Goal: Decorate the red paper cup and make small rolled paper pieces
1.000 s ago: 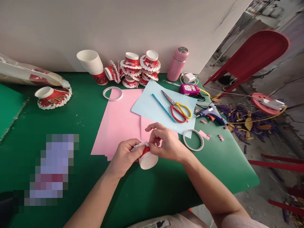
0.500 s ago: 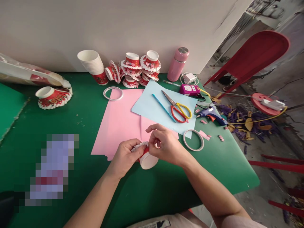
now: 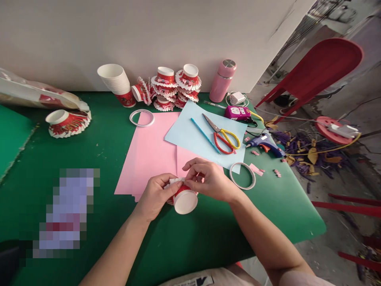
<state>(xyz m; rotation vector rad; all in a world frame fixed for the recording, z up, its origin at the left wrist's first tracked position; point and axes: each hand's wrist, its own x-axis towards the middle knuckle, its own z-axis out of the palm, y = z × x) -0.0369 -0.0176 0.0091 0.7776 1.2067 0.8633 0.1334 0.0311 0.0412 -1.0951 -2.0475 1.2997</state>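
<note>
A red and white paper cup (image 3: 186, 202) lies tipped in front of me, its white bottom turned my way and its sides cut into folded strips. My left hand (image 3: 159, 194) is closed round the cup's left side, thumb on the white folded strips. With thumb and fingertips, my right hand (image 3: 208, 178) pinches the edge of the strips at the cup's upper right. Under and beyond my hands lie pink paper sheets (image 3: 151, 147) and a light blue sheet (image 3: 184, 123). Scissors (image 3: 222, 135) with red and yellow handles and a blue pencil (image 3: 205, 135) rest on the blue sheet.
At the back stand stacked paper cups (image 3: 114, 83), finished frilled cups (image 3: 165, 85) and a pink bottle (image 3: 223, 81). Tape rolls (image 3: 242, 175) lie on the table. A blue glue gun (image 3: 264, 143) sits near the right edge, beside a purple box (image 3: 237, 113).
My right hand has shifted slightly right and its fingertips have come down onto the folded strips. The cup has turned a little, showing more of its bottom. My left hand keeps its hold.
</note>
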